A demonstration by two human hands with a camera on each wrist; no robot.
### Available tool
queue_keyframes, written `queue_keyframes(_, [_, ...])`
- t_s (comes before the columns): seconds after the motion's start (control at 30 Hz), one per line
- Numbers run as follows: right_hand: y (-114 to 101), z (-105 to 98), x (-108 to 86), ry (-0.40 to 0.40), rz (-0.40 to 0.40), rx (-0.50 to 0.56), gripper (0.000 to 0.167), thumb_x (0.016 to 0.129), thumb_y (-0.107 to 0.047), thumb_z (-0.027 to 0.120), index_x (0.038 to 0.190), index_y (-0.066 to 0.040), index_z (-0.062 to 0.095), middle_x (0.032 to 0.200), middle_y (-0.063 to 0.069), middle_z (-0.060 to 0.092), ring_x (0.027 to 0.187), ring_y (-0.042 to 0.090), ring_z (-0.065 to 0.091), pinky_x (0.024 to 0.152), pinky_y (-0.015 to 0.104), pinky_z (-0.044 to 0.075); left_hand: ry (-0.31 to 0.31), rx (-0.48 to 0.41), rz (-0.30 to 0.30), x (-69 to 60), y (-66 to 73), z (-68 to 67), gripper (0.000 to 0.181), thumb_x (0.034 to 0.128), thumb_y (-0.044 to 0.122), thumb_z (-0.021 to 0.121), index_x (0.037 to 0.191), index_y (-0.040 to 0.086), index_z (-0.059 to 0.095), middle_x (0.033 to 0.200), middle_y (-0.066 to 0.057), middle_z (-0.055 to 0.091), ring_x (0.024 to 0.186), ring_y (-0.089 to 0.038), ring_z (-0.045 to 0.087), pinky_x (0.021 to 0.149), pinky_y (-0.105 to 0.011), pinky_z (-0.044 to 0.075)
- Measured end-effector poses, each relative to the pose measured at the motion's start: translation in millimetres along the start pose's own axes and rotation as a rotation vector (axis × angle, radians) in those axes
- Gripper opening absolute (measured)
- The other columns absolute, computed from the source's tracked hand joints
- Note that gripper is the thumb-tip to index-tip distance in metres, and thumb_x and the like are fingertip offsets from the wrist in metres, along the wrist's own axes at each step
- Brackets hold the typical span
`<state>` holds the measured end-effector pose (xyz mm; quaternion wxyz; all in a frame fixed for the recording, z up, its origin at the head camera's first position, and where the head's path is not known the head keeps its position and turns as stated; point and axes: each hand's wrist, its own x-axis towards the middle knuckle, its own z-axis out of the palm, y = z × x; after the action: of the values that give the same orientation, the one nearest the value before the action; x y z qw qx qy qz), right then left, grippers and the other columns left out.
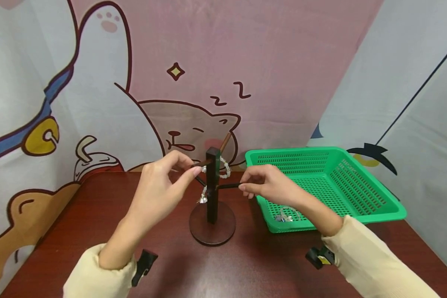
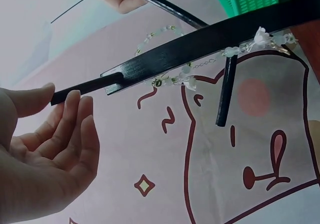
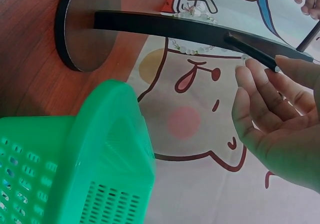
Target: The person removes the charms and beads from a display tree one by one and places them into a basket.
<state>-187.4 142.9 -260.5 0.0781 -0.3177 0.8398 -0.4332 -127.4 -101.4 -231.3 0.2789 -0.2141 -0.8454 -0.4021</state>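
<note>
Nearest, at about 8 and 4 o'clock in the head view, are two cream fabric sleeves (image 1: pixel 93 273), each with a small black device (image 1: pixel 144 265) by its cuff, over a glossy reddish-brown tabletop (image 1: pixel 179 273). Beyond them stands a dark, wood-like jewellery stand (image 1: pixel 212 207), upright on a round base, with pegs jutting from its square post. Taking that post as the clock's centre, the left hand (image 1: pixel 160 182) is at 9 o'clock, thumb and fingertips narrowed in a pinch on the end of the upper near peg (image 2: pixel 87 89); the right hand (image 1: pixel 268 184) is at 3 o'clock, pinching the tip of the lower near peg (image 3: pixel 252 52). Neither pinched peg shows a bracelet. Beyond the post, a clear-and-white beaded bracelet (image 1: pixel 228 169) hangs from the upper far peg at 1 o'clock, and a flowered bead bracelet (image 2: pixel 261 37) from the lower far one at 10. Toward 3 o'clock sits a bright green plastic mesh basket (image 1: pixel 294 151), a pale beaded bracelet (image 1: pixel 286 217) inside its near-left corner. A cartoon-printed cloth backdrop (image 1: pixel 283 82) closes the view. The step in hand seems to be steadying or turning the stand partway through loading it; hanging the basket's bracelet would call for freeing the right hand and threading it over a bare peg.
</note>
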Motion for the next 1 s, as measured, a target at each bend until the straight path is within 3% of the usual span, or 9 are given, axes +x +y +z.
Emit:
queue_keyframes(0.17, [-1, -1, -0.9, -0.019, -0.002, -0.012, 0.006, 0.088, -0.01, 0.061, 0.085, -0.006, 0.064, 0.073, 0.002, 0.062, 0.067, 0.021, 0.061, 0.065, 0.039, 0.05, 0.008, 0.013, 0.035, 0.5, 0.5, -1.8, 0.006, 0.0817, 0.009, 0.069, 0.082, 0.006, 0.063, 0.077, 0.001, 0.065, 0.057, -0.009, 0.049, 0.054, -0.025, 0.039])
queue_keyframes(0.33, [0, -4, -2.7, -0.048, 0.007, -0.014, 0.011, 0.091, -0.016, 0.058, 0.088, -0.008, 0.065, 0.076, 0.004, 0.063, 0.072, 0.026, 0.061, 0.067, 0.041, 0.049, -0.006, 0.008, 0.027, 3.7, -3.7, -6.7, 0.005, 0.0825, 0.008, 0.067, 0.083, 0.004, 0.064, 0.076, 0.0, 0.065, 0.06, -0.009, 0.054, 0.056, -0.026, 0.042])
queue_keyframes(0.63, [1, -5, -4.0, -0.057, 0.007, -0.044, 0.011, 0.09, -0.016, 0.058, 0.088, -0.008, 0.065, 0.075, 0.0, 0.062, 0.068, 0.016, 0.06, 0.068, 0.042, 0.049, -0.116, 0.009, -0.115, 15.5, -18.7, -21.8, 0.006, 0.0857, 0.011, 0.064, 0.089, 0.006, 0.066, 0.08, -0.002, 0.067, 0.066, -0.015, 0.058, 0.061, -0.031, 0.043])
queue_keyframes(0.83, [4, -4, -3.3, -0.056, -0.005, -0.04, 0.01, 0.089, -0.012, 0.059, 0.088, -0.004, 0.065, 0.074, 0.001, 0.062, 0.067, 0.018, 0.061, 0.066, 0.04, 0.05, -0.199, 0.007, -0.179, 27.3, -31.2, -32.4, 0.012, 0.0885, 0.018, 0.061, 0.092, 0.008, 0.067, 0.081, -0.003, 0.068, 0.07, -0.017, 0.054, 0.062, -0.032, 0.038])
queue_keyframes(1.0, [5, -2, -2.4, -0.055, -0.003, -0.042, 0.009, 0.089, -0.012, 0.06, 0.089, -0.004, 0.064, 0.074, 0.003, 0.062, 0.068, 0.022, 0.061, 0.065, 0.037, 0.05, -0.258, -0.033, -0.242, 36.9, -40.5, -38.2, 0.017, 0.0902, 0.02, 0.059, 0.096, 0.006, 0.066, 0.084, -0.005, 0.068, 0.078, -0.016, 0.059, 0.066, -0.03, 0.044])
